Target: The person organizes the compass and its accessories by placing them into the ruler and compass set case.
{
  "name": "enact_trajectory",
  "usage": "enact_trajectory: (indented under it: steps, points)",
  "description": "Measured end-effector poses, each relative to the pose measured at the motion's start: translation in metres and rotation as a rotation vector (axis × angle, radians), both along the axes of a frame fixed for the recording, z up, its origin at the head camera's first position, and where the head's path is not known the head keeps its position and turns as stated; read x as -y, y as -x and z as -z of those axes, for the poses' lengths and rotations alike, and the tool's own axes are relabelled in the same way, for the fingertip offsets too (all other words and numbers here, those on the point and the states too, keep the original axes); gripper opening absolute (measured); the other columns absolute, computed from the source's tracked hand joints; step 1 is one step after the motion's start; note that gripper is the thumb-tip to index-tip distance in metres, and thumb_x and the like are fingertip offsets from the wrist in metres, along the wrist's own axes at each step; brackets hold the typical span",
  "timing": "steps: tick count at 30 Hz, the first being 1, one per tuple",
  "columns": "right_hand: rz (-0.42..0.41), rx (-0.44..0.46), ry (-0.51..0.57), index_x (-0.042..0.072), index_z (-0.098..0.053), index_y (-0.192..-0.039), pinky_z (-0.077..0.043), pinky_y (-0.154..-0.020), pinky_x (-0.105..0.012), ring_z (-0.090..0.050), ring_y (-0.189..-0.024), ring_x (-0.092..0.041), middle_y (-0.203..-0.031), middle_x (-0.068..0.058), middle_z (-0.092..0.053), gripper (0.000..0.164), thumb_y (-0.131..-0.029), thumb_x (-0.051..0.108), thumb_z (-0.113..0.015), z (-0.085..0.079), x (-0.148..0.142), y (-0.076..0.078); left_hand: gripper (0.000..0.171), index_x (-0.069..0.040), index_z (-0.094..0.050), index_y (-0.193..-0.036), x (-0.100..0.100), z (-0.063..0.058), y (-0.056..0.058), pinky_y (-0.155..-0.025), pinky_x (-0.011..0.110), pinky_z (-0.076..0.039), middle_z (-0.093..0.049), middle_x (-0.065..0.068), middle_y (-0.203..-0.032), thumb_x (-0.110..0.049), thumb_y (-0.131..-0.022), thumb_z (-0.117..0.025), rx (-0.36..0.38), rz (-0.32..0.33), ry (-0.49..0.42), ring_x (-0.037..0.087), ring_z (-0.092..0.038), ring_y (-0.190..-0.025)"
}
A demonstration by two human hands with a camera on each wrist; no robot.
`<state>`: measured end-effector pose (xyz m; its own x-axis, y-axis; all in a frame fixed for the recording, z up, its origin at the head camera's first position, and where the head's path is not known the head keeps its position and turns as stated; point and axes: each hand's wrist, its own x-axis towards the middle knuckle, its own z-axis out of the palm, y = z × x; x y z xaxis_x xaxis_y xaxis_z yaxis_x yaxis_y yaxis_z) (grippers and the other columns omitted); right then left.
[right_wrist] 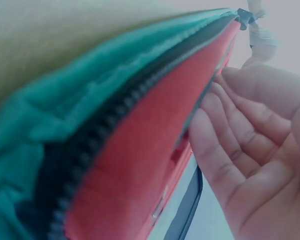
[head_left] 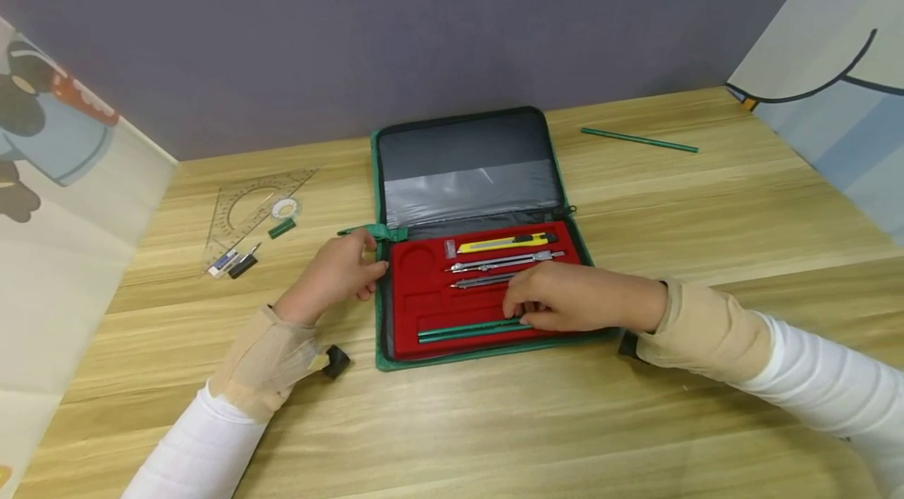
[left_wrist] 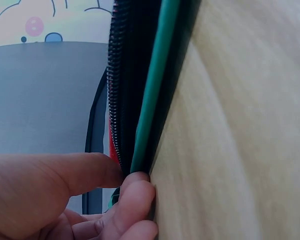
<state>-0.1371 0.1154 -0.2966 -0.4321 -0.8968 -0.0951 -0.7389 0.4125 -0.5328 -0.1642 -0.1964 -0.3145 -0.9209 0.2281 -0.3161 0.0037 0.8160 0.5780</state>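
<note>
A green zip case lies open on the wooden table, its red tray facing up. At the case's left edge, my left hand pinches the border between thumb and fingers; the left wrist view shows the zipper and green piping running into that grip. My right hand reaches over the tray, fingertips touching green pencils in the front slot. Its fingers look relaxed in the right wrist view. Behind it sit a yellow utility knife, a compass, another metal drawing tool and a small clear box.
On the left lie a clear set square, a round white piece, a small green block, an eraser and a small black piece. A green pencil is at the back right. A grey panel borders the table's far edge.
</note>
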Motion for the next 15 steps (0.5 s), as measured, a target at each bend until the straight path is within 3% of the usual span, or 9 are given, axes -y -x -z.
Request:
enact_trajectory:
  steps: [7, 15]
  points:
    - [0.063, -0.038, 0.066, 0.012, -0.069, -0.095, -0.051, -0.068, -0.023, -0.054, -0.074, -0.001, -0.088, 0.007, -0.063, 0.008, -0.09, 0.013, -0.063, -0.006, -0.013, 0.006, 0.035, 0.005, -0.044, -0.118, 0.0, 0.0, -0.001, -0.052, 0.027, -0.052, -0.064, 0.007, -0.063, -0.015, -0.092, -0.057, -0.003, 0.002, 0.0, 0.013, -0.06, -0.05]
    - [0.174, -0.088, 0.085, 0.011, -0.069, -0.094, -0.05, -0.063, -0.024, -0.052, -0.071, -0.004, -0.088, 0.007, -0.064, 0.007, -0.09, 0.01, -0.064, -0.01, -0.036, 0.027, 0.035, 0.005, -0.044, -0.118, 0.001, 0.0, -0.001, -0.052, 0.027, -0.052, -0.064, 0.006, -0.063, -0.015, -0.092, -0.057, -0.011, 0.003, -0.002, 0.013, -0.06, -0.05]
